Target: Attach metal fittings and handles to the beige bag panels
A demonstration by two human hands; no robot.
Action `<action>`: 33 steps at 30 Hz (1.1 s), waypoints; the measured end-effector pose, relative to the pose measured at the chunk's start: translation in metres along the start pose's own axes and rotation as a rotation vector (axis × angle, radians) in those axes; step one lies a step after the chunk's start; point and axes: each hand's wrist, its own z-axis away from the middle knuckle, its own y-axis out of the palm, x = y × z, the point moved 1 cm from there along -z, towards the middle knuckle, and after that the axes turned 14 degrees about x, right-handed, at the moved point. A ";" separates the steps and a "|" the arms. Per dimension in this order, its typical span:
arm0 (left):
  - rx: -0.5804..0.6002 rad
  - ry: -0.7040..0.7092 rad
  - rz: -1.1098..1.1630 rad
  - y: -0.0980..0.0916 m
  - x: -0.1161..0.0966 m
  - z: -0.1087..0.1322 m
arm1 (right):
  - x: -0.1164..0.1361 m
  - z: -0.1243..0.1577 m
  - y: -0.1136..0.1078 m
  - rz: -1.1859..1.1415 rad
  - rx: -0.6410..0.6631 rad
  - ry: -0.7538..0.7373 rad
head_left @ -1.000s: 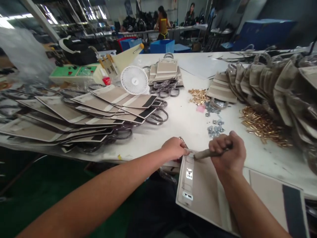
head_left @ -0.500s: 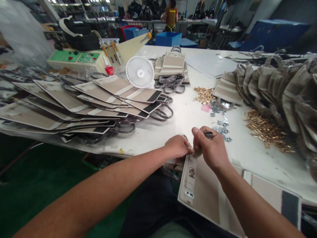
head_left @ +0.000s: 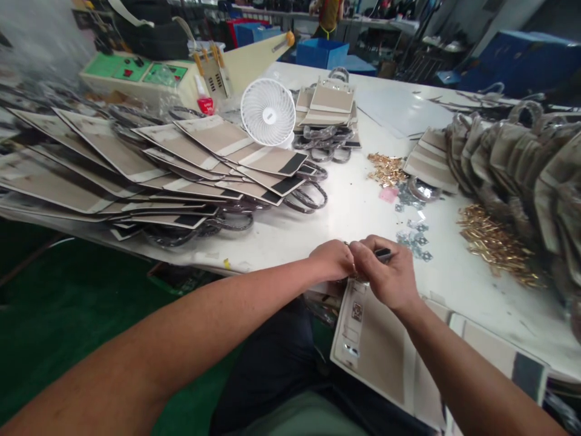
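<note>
Our right hand clenches a dark-tipped tool at the flat beige bag panel's top edge. Our left hand pinches shut, perhaps on a fitting. A slip could jab it.

I sit at a long white worktable over a dark green floor. Past its far edge stand an open blue plastic bin and a large blue box. Behind them runs another pale long table, where a person in an orange-yellow top stands.
</note>
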 end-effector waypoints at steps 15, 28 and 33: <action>-0.004 0.050 -0.059 -0.002 -0.003 0.014 | 0.008 0.012 -0.017 -0.428 -0.326 -0.183; 0.040 0.070 -0.061 -0.006 -0.003 0.013 | 0.005 0.009 0.000 -0.377 -0.225 -0.112; 0.023 0.054 -0.025 -0.005 0.000 0.011 | 0.003 0.009 -0.003 -0.331 -0.239 -0.227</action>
